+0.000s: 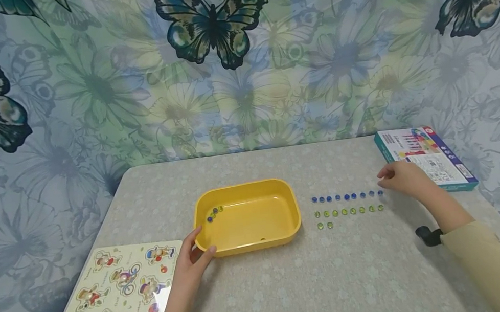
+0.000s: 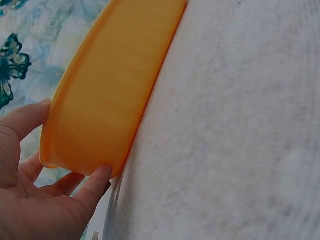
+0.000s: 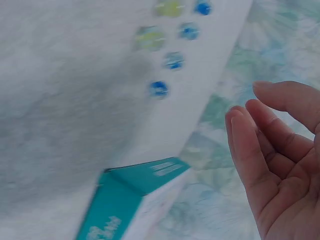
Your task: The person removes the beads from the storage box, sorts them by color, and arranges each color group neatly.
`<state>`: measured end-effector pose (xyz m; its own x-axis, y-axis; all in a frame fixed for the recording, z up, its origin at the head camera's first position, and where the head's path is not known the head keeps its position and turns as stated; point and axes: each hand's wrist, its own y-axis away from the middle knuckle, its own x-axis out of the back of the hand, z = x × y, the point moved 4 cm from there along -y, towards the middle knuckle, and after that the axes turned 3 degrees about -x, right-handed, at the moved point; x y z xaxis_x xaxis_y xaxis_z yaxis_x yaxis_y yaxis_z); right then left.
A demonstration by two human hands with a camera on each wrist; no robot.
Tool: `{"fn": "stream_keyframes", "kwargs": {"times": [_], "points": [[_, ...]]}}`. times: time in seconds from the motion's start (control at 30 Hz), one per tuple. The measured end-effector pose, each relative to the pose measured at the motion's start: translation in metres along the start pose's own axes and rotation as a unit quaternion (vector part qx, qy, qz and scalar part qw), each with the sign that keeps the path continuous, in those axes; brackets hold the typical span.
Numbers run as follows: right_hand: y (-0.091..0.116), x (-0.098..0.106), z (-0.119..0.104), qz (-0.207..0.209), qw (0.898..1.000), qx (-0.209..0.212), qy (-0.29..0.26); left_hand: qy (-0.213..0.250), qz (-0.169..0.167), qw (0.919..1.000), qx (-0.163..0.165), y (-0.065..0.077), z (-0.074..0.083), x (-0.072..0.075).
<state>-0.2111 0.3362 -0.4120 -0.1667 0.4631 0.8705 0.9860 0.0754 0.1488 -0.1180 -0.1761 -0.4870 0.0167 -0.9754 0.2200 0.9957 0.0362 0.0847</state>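
Observation:
My left hand (image 1: 192, 263) grips the near left corner of a yellow tray (image 1: 251, 245), its fingertips at the rim and outer wall. A few blue and yellow-green glass beads (image 1: 215, 210) lie inside by the tray's left wall. To the right of the tray, a row of blue glass beads (image 1: 354, 196) stands behind a row of yellow-green glass beads (image 1: 353, 211). Two more green beads (image 1: 330, 225) lie in front. My right hand (image 1: 404, 178) hovers by the blue row's right end. Its fingers are loosely bent, with nothing between thumb and fingertips in the right wrist view.
A flat box (image 1: 435, 158) with teal sides lies at the back right, beneath the right hand's wrist. At the front left is a sticker sheet (image 1: 123, 299) with cartoon figures, partly under the left forearm. A butterfly-patterned cloth (image 1: 243, 100) hangs behind the table (image 1: 320, 287).

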Motion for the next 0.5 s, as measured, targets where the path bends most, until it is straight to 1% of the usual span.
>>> {"fn": "stream_keyframes", "kwargs": {"times": [0.1, 0.23, 0.37, 0.5], "points": [[0.000, 0.004, -0.011, 0.006, 1.000, 0.011, -0.003, -0.001, -0.001, 1.0000, -0.001, 0.000, 0.000, 0.001], [0.003, 0.006, -0.035, 0.021, 0.999, 0.035, 0.001, 0.000, -0.004, 1.0000, -0.006, 0.000, -0.001, 0.001], [0.006, 0.003, -0.067, 0.027, 0.998, 0.056, -0.005, -0.002, -0.004, 0.9999, -0.010, 0.000, -0.001, 0.001], [0.003, -0.006, -0.101, 0.030, 0.996, 0.080, -0.020, -0.008, -0.002, 0.9999, -0.007, 0.001, 0.000, 0.001]]}}
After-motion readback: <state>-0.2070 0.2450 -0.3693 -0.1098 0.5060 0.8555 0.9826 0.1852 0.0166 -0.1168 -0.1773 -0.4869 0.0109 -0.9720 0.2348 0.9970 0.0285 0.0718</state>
